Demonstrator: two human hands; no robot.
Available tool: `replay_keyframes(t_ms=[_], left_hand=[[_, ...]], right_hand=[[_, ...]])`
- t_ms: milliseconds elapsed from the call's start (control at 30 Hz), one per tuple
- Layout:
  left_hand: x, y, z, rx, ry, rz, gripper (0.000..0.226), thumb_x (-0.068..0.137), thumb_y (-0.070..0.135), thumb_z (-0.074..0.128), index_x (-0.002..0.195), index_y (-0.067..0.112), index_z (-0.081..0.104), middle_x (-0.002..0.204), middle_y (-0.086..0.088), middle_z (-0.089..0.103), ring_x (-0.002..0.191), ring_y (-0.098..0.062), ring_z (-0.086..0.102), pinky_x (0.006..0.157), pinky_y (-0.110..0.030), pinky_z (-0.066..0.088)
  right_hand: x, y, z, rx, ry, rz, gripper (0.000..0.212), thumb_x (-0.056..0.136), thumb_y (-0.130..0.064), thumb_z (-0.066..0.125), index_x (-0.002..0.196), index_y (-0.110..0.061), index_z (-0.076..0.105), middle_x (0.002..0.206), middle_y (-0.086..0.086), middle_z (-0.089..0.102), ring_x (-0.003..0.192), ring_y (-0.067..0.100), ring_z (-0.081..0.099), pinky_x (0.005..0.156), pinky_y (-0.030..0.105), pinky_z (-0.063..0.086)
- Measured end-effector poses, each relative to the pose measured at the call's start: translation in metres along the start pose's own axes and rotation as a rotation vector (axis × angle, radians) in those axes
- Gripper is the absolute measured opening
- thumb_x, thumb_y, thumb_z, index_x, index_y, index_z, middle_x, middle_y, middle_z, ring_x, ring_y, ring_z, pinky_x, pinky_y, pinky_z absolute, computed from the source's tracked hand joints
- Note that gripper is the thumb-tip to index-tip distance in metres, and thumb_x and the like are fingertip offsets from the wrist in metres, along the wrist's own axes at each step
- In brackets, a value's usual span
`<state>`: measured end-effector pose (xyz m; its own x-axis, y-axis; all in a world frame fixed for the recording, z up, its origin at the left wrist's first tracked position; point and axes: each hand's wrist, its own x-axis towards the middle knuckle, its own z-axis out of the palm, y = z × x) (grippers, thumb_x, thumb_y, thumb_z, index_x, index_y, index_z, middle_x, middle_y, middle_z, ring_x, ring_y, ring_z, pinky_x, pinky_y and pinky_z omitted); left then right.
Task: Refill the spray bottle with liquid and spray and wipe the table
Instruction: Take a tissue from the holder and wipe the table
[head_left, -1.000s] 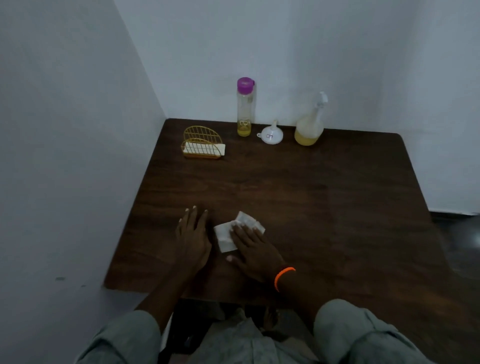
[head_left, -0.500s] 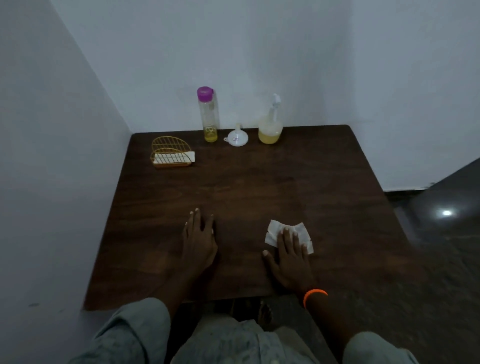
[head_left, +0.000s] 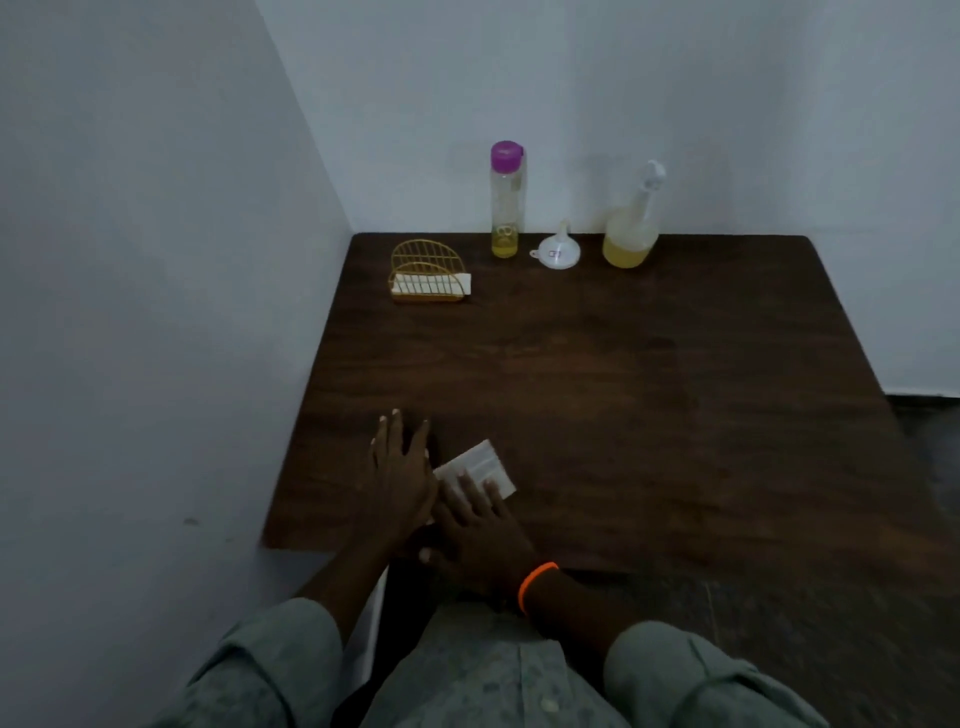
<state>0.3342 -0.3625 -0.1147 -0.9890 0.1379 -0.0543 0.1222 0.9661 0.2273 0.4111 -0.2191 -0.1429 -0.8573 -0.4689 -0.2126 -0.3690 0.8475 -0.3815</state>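
Setting: a dark wooden worktop (head_left: 597, 374) pushed into a corner between pale walls, in dim light.
Step in hand: wiping, by my reading; the spray bottle (head_left: 632, 223) stands capped and partly filled with yellow liquid, so the refill looks done.
Right hand (head_left: 480, 525): lies flat on a folded white cloth (head_left: 480, 467), fingers straight and pressing it down; nothing is gripped.
Left hand (head_left: 400, 478): flat on the worktop just beside the cloth, touching the right hand; grip relaxed, holding nothing.
Cloth: near the front edge of the worktop, well apart from the spray bottle; small, folded, creased, partly hidden under the fingers.
Spray bottle: upright at the back edge against the wall.
Near the spray bottle: a white funnel (head_left: 557, 250) just beside it, then a clear bottle with a purple cap (head_left: 506, 200), then a gold wire napkin holder (head_left: 427, 273) further along.
Next move: probably sliding the cloth under steady pressure across unwiped areas, which means reaching away from the front edge.
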Motion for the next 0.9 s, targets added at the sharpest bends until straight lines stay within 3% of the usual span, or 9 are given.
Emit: replay_keyframes(t_ms=[100, 233, 367, 667, 900], left_hand=[[-0.008, -0.012, 0.008, -0.015, 0.013, -0.04, 0.049, 0.098, 0.023, 0.046, 0.146, 0.022, 0.045, 0.159, -0.019, 0.026, 0.149, -0.034, 0.019, 0.118, -0.051, 0.025], [-0.011, -0.005, 0.01, 0.021, -0.02, -0.017, 0.049, 0.098, 0.027, 0.046, 0.147, 0.025, 0.042, 0.16, -0.019, 0.024, 0.15, -0.035, 0.016, 0.118, -0.051, 0.024], [-0.006, 0.017, 0.008, 0.018, 0.077, 0.047, 0.044, 0.098, 0.023, 0.05, 0.142, 0.023, 0.052, 0.155, -0.024, 0.033, 0.146, -0.039, 0.026, 0.115, -0.053, 0.03], [0.013, 0.082, 0.03, -0.071, -0.026, 0.209, 0.045, 0.1, 0.024, 0.042, 0.146, 0.022, 0.046, 0.159, -0.023, 0.025, 0.149, -0.039, 0.016, 0.117, -0.053, 0.023], [0.013, 0.098, 0.034, -0.051, -0.069, 0.238, 0.047, 0.101, 0.025, 0.039, 0.148, 0.023, 0.042, 0.16, -0.022, 0.02, 0.151, -0.038, 0.011, 0.119, -0.052, 0.021]], right_hand=[[-0.005, -0.008, 0.013, -0.094, -0.044, -0.15, 0.074, 0.096, -0.066, 0.028, 0.155, -0.023, 0.018, 0.164, 0.008, 0.014, 0.151, 0.034, 0.01, 0.119, 0.061, 0.011], [-0.015, 0.018, 0.006, -0.161, -0.07, -0.177, 0.071, 0.098, -0.063, 0.025, 0.157, -0.023, 0.016, 0.164, 0.006, 0.012, 0.152, 0.029, 0.01, 0.121, 0.056, 0.016], [-0.045, 0.055, -0.013, -0.095, -0.043, 0.036, 0.07, 0.099, -0.063, 0.024, 0.157, -0.025, 0.013, 0.166, 0.002, 0.007, 0.153, 0.024, 0.005, 0.122, 0.051, 0.016], [-0.151, 0.111, -0.027, 0.098, 0.137, 0.687, 0.079, 0.095, -0.069, 0.018, 0.155, -0.028, -0.014, 0.162, -0.003, -0.023, 0.15, 0.018, -0.021, 0.125, 0.044, -0.002], [-0.155, 0.09, -0.024, 0.224, 0.196, 0.825, 0.088, 0.091, -0.075, 0.021, 0.154, -0.028, -0.019, 0.16, -0.002, -0.028, 0.148, 0.024, -0.026, 0.121, 0.05, -0.008]])
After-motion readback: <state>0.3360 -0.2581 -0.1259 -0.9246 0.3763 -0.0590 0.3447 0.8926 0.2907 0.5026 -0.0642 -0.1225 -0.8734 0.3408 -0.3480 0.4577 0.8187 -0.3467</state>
